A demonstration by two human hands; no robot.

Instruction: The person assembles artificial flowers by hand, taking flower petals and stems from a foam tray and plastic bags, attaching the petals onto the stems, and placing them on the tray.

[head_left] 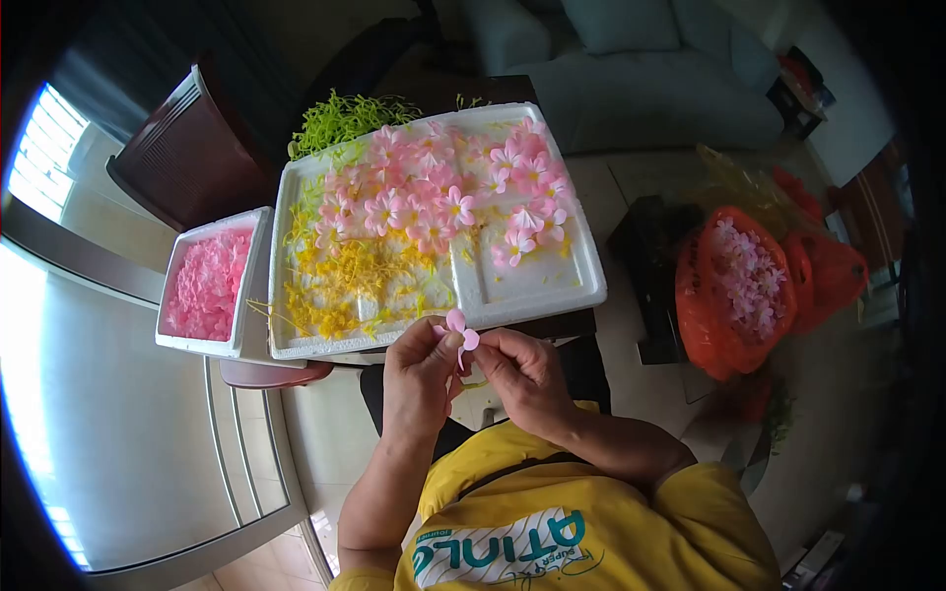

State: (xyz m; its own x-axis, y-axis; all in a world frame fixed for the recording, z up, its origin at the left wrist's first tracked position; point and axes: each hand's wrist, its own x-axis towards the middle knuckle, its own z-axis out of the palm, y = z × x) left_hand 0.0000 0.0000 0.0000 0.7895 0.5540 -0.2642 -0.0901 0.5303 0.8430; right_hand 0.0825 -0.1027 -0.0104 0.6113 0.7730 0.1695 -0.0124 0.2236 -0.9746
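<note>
Just in front of the near edge of a white foam tray [532, 312], my left hand [422, 372] pinches a pink flower [457, 333] with small rounded petals. My right hand [522, 379] is closed at the flower's right side, its fingertips pressed together; what they hold is too small to tell. A thin green-yellow strand shows below the hands. In the tray lie many pink flowers [431, 212], mostly at the middle and right. Yellow stamen pieces [355, 276] are heaped at its left front.
Green stems [345, 120] lie behind the tray's left corner. A white foam box [246, 295] of pink petals stands left, near a dark red chair [187, 148]. Red bags [695, 325], one holding pale pink flowers, are at the right. A sofa [611, 98] stands behind.
</note>
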